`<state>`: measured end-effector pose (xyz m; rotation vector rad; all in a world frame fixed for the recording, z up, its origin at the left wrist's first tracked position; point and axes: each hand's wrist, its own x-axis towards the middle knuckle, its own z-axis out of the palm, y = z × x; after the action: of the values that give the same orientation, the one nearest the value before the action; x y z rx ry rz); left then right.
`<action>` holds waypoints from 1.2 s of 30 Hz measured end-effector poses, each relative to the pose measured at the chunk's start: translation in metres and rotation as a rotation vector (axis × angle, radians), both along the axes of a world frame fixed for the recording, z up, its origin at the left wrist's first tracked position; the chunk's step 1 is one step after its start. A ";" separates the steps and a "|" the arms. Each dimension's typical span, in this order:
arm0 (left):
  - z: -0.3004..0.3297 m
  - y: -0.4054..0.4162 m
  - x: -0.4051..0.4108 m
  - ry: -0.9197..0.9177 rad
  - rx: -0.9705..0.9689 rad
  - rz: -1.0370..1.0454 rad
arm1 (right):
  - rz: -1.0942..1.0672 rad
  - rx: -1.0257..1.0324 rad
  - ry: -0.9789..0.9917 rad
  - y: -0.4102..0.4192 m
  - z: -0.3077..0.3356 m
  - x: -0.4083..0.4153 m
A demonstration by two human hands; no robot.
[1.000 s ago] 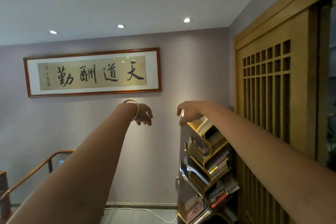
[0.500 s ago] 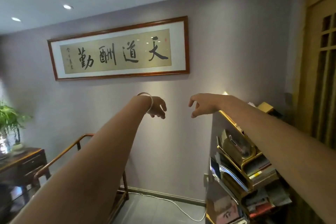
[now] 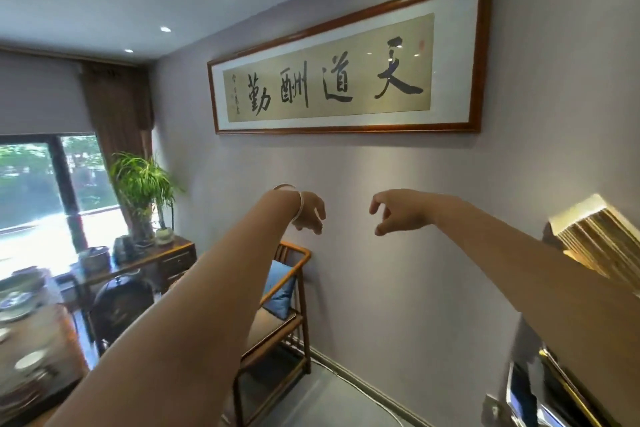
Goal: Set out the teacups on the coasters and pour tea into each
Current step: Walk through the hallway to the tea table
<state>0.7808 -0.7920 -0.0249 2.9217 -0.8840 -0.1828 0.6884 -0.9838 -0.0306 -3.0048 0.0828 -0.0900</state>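
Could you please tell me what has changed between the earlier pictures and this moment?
The view has swung left: the framed calligraphy now sits right of centre, and the potted plant, chair and window have appeared. Left hand and right hand stay outstretched, loosely curled, holding nothing.

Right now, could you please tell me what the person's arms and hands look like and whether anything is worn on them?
Both forearms are bare, with no sleeves in view. The left hand has a slim silver bangle around its wrist. The right hand and its wrist carry nothing: no watch, ring or glove shows.
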 end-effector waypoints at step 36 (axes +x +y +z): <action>-0.059 0.293 0.544 -0.026 0.186 0.674 | 0.810 -0.032 0.075 0.278 -0.055 0.706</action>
<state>1.3247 -0.4995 -0.0837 3.1963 0.1565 -0.1819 1.3940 -0.7060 -0.0860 -2.8151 -1.1085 0.1056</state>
